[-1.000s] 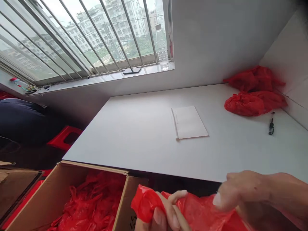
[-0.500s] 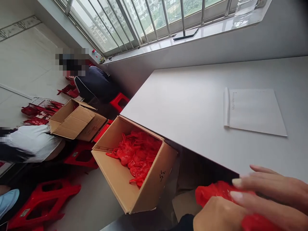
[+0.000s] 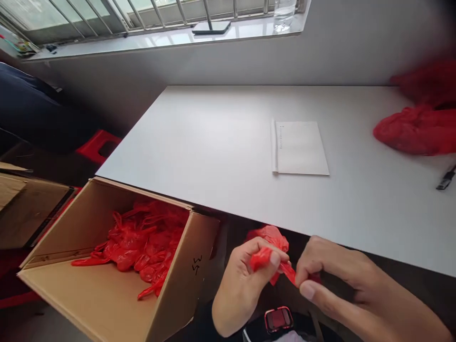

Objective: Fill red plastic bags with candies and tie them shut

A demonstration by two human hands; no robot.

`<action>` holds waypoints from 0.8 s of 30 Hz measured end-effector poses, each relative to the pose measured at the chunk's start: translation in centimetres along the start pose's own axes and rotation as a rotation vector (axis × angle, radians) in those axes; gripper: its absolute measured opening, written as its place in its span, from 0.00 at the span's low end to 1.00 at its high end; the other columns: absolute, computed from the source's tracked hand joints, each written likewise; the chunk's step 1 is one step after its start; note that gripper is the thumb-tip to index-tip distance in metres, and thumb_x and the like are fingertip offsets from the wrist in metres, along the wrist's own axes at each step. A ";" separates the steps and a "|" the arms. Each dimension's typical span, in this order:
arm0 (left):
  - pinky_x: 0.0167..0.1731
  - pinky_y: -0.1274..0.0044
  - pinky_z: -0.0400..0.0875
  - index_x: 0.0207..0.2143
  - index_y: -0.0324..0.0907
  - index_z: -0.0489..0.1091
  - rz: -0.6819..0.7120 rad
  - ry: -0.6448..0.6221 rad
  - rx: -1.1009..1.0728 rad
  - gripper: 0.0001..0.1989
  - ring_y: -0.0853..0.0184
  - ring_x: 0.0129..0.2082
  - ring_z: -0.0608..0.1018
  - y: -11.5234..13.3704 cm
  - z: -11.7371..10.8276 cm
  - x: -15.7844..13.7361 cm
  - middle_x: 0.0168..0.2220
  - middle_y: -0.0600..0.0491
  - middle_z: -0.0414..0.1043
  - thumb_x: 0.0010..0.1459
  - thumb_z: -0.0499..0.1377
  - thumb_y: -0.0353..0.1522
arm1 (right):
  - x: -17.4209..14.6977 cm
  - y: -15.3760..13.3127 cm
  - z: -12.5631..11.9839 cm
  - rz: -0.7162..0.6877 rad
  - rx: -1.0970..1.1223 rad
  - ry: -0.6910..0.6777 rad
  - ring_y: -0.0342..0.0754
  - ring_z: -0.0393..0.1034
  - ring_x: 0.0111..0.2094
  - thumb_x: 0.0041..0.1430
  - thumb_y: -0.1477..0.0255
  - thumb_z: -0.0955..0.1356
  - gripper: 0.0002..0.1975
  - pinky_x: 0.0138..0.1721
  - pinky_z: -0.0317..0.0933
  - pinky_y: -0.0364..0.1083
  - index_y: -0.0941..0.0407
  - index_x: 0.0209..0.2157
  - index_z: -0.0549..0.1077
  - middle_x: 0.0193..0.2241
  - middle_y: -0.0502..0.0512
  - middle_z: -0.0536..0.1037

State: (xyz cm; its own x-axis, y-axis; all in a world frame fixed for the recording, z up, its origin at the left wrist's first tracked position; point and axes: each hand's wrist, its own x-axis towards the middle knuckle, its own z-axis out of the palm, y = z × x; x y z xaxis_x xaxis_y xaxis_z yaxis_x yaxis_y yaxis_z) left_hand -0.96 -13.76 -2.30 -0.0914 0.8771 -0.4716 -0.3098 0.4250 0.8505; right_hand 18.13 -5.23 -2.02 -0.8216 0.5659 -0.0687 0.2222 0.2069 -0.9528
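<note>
Between my hands is a red plastic bag, bunched up, just off the front edge of the white table. My left hand is closed around its gathered neck, the thumb pressed on the red film. My right hand pinches a twisted end of the same bag between thumb and fingers, and a strand stretches between the two hands. To the left of them stands an open cardboard box with many knotted red plastic bags heaped inside.
A white pad of paper lies on the white table. Red bags and a black cable plug are at its right. A person in dark clothes sits at far left, near a red stool and another box.
The view has swung to the right and down. My hands, earlier blurred at the lower right with one over the other, now pull on the bag's ends side by side.
</note>
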 end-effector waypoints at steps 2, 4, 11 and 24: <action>0.39 0.77 0.66 0.32 0.39 0.75 0.017 -0.045 0.164 0.11 0.69 0.34 0.73 0.3 -0.2 -0.1 0.33 0.51 0.74 0.63 0.64 0.39 | 0.3 0.2 0.0 -0.027 0.046 0.004 0.46 0.72 0.39 0.70 0.67 0.66 0.05 0.39 0.69 0.44 0.48 0.37 0.73 0.36 0.50 0.76; 0.35 0.77 0.66 0.32 0.40 0.73 0.031 -0.091 0.255 0.09 0.70 0.31 0.71 0.5 -0.2 -0.5 0.33 0.52 0.72 0.62 0.64 0.36 | 0.8 0.7 0.1 -0.099 0.059 0.056 0.49 0.70 0.50 0.70 0.68 0.65 0.06 0.49 0.68 0.46 0.48 0.46 0.73 0.46 0.54 0.75; 0.33 0.79 0.70 0.39 0.43 0.70 0.452 -0.073 0.654 0.13 0.71 0.32 0.74 0.0 -0.7 -0.4 0.34 0.55 0.75 0.57 0.57 0.18 | 3.1 2.8 0.9 -0.104 0.149 0.020 0.46 0.73 0.46 0.74 0.72 0.59 0.13 0.60 0.59 0.50 0.52 0.52 0.73 0.45 0.51 0.80; 0.35 0.78 0.79 0.49 0.46 0.80 1.106 0.385 0.926 0.13 0.66 0.38 0.81 3.1 2.2 -0.5 0.40 0.52 0.79 0.62 0.65 0.31 | 2.3 -0.6 -2.7 -0.093 0.273 0.035 0.45 0.69 0.37 0.72 0.67 0.65 0.05 0.40 0.66 0.45 0.52 0.40 0.70 0.36 0.51 0.74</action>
State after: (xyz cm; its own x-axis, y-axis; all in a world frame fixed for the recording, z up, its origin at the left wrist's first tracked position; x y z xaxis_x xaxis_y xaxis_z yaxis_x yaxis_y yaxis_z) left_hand 0.26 -12.41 1.07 -0.1565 0.7930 0.5888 0.7629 -0.2816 0.5820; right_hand 17.49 -1.92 -0.79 -0.8124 0.5824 0.0280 -0.0064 0.0391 -0.9992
